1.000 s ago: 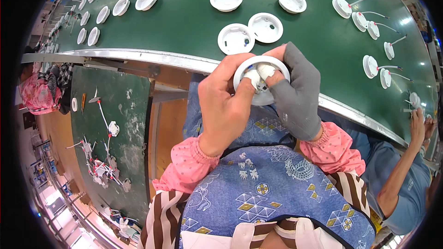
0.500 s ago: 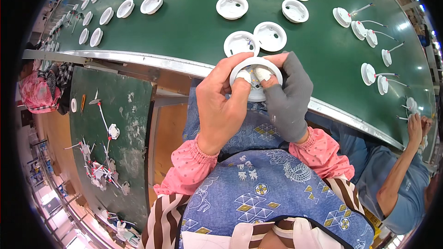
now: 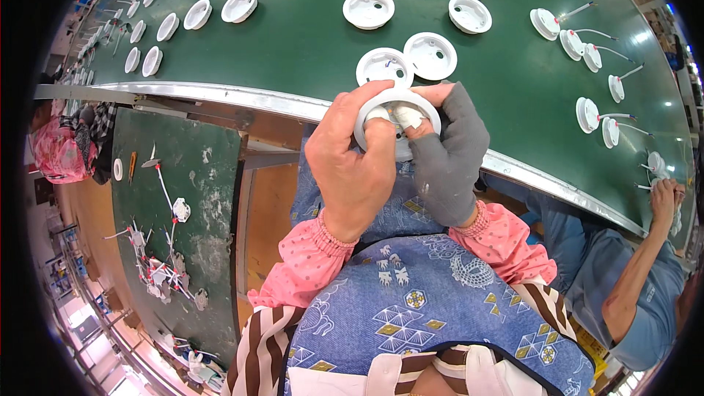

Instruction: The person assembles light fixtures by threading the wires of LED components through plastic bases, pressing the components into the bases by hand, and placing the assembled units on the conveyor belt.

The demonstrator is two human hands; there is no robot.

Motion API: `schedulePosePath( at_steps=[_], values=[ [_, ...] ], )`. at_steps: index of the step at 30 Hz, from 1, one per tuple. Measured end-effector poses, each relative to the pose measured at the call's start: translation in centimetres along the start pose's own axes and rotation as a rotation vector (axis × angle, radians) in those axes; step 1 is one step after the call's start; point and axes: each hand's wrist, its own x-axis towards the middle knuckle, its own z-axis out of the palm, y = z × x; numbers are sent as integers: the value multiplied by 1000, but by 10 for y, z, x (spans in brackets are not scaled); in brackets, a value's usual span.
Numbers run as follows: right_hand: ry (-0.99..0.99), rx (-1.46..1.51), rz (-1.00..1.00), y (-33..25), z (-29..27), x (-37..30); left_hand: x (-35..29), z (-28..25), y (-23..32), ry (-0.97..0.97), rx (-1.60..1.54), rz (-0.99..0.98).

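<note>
Between both hands I hold a round white lamp housing (image 3: pixel 402 150), its open side facing me, over the near edge of the green bench. My left hand (image 3: pixel 353 158) grips its left rim, the white-wrapped thumb pressed inside. My right hand (image 3: pixel 449 161), in a grey glove with bare fingertips, grips the right rim. Its thumb, also wrapped in white, presses inside beside the left one. Part of a board with small yellowish spots shows between the thumbs; the rest is covered. Just beyond my fingers lie two more open white housings, one at the left (image 3: pixel 384 66) and one at the right (image 3: pixel 430 56), touching.
The green bench (image 3: pixel 308 44) has a metal front edge (image 3: pixel 271 105) and carries several white housings, some with cables (image 3: pixel 587 116). At left, a lower green table (image 3: pixel 209 169) holds a tangle of wired parts (image 3: pixel 158 275) and a cutter knife (image 3: pixel 133 166). A co-worker's arm (image 3: pixel 638 271) reaches in at right.
Both hands have shifted slightly left and toward me with the housing, which is tilted a little differently. Both thumbs stay inside it. The co-worker's hands moved slightly.
</note>
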Motion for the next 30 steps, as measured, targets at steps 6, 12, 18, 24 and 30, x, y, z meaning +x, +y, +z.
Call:
schedulePosePath(
  at_steps=[6,12,18,24,30],
  values=[
    [-87,227,146,4,-19,13,6,-19,13,-192,38,-23],
    [-270,569,293,12,-44,21,41,-45,30,-344,569,640],
    [-386,357,393,8,-56,24,28,-36,16,-540,169,241],
    [-517,236,359,-9,-63,27,24,-39,20,-549,256,177],
    [-601,365,475,-13,-61,32,26,-45,11,-566,86,138]
  ],
)
